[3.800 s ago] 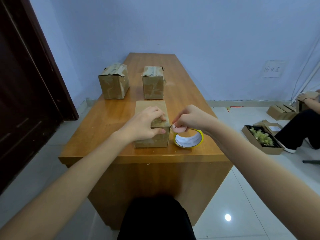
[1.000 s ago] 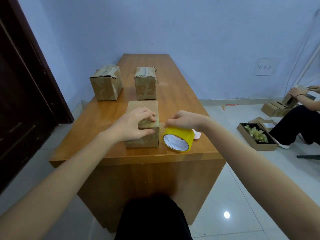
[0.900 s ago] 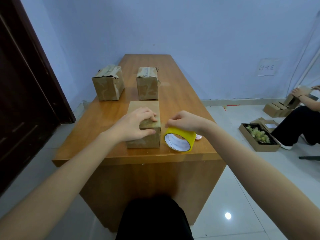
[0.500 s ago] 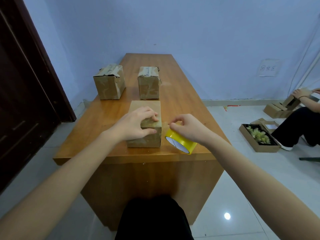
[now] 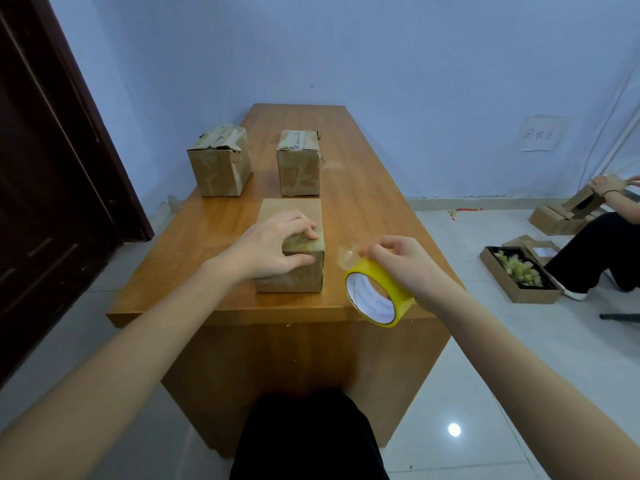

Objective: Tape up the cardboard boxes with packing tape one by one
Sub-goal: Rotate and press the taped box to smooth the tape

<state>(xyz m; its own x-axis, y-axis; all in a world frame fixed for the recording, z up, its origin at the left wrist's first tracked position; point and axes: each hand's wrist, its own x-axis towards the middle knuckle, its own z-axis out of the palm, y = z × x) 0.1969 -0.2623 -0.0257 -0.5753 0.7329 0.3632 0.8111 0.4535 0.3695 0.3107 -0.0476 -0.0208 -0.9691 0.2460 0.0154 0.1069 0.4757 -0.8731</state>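
A small cardboard box lies near the front edge of the wooden table. My left hand grips its near end, fingers over the top and thumb on the front face. My right hand holds a yellow roll of packing tape lifted off the table to the right of the box, and its fingertips pinch a short loose flap of clear tape. Two more cardboard boxes, one at the back left and one at the back middle, carry tape on their tops.
A dark door stands at the left. On the floor at the right a seated person handles a box, beside an open cardboard tray with pale scraps and several flat boxes.
My right hand has lifted the tape roll from the table and drawn it right and toward me, away from the box, with a tape flap now pulled free. My left hand has stayed on the box.
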